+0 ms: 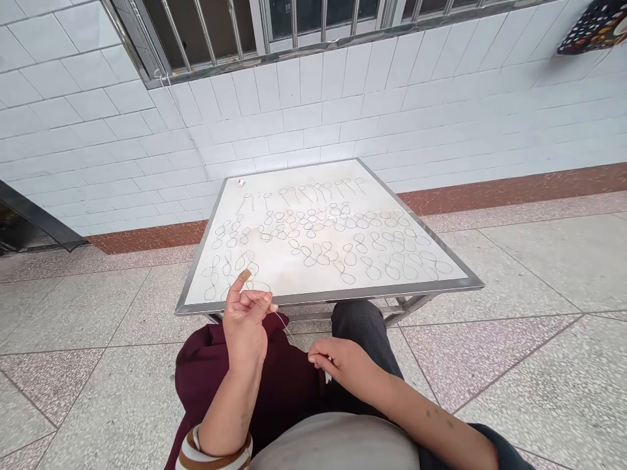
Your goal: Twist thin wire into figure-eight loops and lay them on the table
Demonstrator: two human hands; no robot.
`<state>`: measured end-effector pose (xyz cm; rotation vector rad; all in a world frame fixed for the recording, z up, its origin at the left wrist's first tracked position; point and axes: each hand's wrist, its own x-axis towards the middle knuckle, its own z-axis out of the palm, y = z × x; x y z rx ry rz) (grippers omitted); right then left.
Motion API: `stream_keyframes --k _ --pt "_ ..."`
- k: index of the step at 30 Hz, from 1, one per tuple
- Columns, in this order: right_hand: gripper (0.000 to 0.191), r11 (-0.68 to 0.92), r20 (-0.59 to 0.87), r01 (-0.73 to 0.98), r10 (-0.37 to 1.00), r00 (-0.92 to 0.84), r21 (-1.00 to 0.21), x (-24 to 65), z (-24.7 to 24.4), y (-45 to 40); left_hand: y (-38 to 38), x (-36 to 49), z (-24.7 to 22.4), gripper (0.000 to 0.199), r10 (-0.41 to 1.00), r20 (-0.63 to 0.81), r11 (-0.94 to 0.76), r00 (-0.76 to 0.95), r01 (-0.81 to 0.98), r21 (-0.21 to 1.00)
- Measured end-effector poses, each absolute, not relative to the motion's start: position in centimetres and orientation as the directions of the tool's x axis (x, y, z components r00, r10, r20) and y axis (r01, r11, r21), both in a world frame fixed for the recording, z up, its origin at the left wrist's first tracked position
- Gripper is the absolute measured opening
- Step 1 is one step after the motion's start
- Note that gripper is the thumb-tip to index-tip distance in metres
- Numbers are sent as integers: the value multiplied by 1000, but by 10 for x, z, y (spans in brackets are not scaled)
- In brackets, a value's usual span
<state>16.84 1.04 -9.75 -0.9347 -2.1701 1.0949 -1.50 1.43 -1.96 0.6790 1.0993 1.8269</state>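
Strand (283, 320): thin, slanting from the left hand (247, 333) down toward the right hand (345, 365), just off the near edge of the table (294, 281).
Wall (313, 121): white tile, with a red-brown band along its foot.
Floor (509, 261): speckled slabs, grey and pinkish, split by dark lines.
Table: white top with a grey metal rim, standing near the wall, in front of the person.
Window (323, 23): metal bars across it, set in the wall above the table.
Cloth (210, 365): dark maroon, draped over the person's left thigh.
Leg (362, 326): the right one, in dark trousers, its knee by the table's near edge.
Left hand: thumb and a finger clamped on the strand; another finger stands raised, a tan patch on its tip.
Right hand: lower, above the lap, thumb and forefinger pressed together; whether the strand is between them cannot be told.
Loops (373, 267): many, thin and dark, spread in rows across the table; most are figure-eights, while those in the far row have one ring and a tail.
White piece (240, 183): small, marked with red, at the table's far left corner.
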Motion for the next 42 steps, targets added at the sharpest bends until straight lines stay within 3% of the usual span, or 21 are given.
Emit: stream_keyframes --k 2,4,7,10,13,19,24,30,36,42 --pt "22 284 121 344 897 -424 -895 174 -86 23 11 -11 -17 66 914 26 -191 -404 -374 907" --pt "21 199 128 228 948 -290 -953 173 -70 33 7 -3 -17 66 944 18 -140 -331 -349 927" --pt "21 190 183 -11 926 -330 -982 160 -52 37 0 10 -20 67 975 2 -73 -223 -315 946" --pt "17 242 256 -85 935 -247 -967 149 -51 33 -5 17 -22 68 991 -17 -20 -136 -266 964" --pt "16 299 301 -43 934 -194 -953 149 -56 27 -8 18 -24 68 995 -38 18 -93 -201 979" --pt "21 442 403 169 888 -220 -881 159 -55 26 -6 17 -28 63 997 -33 29 -64 -64 998" --pt "23 538 483 230 838 -255 -811 159 -55 29 -5 20 -31 66 996 -26 30 -81 50 998" --pt "24 530 478 240 844 -244 -813 160 -57 31 -6 23 -30 72 991 -4 27 -137 169 985" --pt "25 539 481 243 837 -261 -806 163 -59 32 -6 25 -32 71 996 15 12 -89 301 953" --pt "22 513 465 260 856 -228 -818 162 -62 33 -7 26 -32 74 997 -22 41 -67 291 956"
